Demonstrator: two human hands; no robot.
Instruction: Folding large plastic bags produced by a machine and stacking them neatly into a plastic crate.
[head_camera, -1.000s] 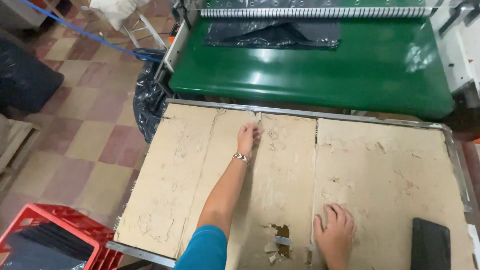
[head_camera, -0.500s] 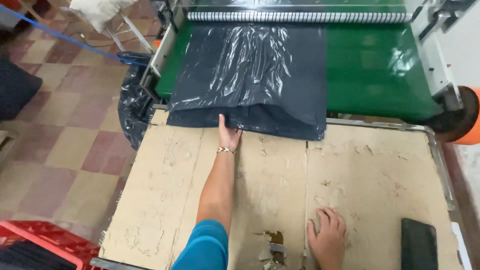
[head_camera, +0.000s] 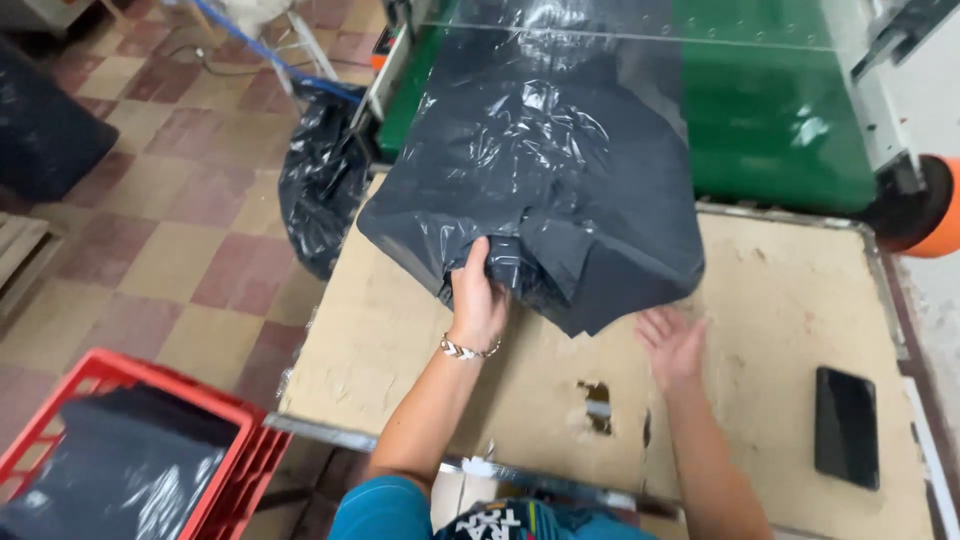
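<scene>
Head view, looking down on a cardboard-covered work table (head_camera: 800, 300) with a metal edge. No labels or signs legible on anything here.

Large dark grey plastic bag (head_camera: 560, 170), glossy and wrinkled, lies across the far-left part of the table, its far end running up onto the green conveyor belt (head_camera: 780, 120) behind. Near edge of the bag lifted and bunched.

Left hand (head_camera: 478, 300): fingers curled tight around the bag's near edge, gripping a fold of plastic; beaded bracelet at the wrist. Right hand (head_camera: 672, 342): flat, fingers spread and relaxed, palm down on the cardboard just beside the bag's near-right corner. Blurred; cannot tell whether the fingertips touch the plastic. It holds nothing.

Around it:
- Flat black rectangular phone (head_camera: 846, 426), near right on the table, well apart from both hands.
- Small tear in the cardboard (head_camera: 597, 402), near centre, between the forearms.
- Red plastic crate (head_camera: 225, 450), near left on the floor, with folded dark plastic inside.
- Black crumpled rubbish sack (head_camera: 320, 200) on the tiled floor, just left of the table.
- Orange round part (head_camera: 935, 215) at the far right of the machine.
</scene>
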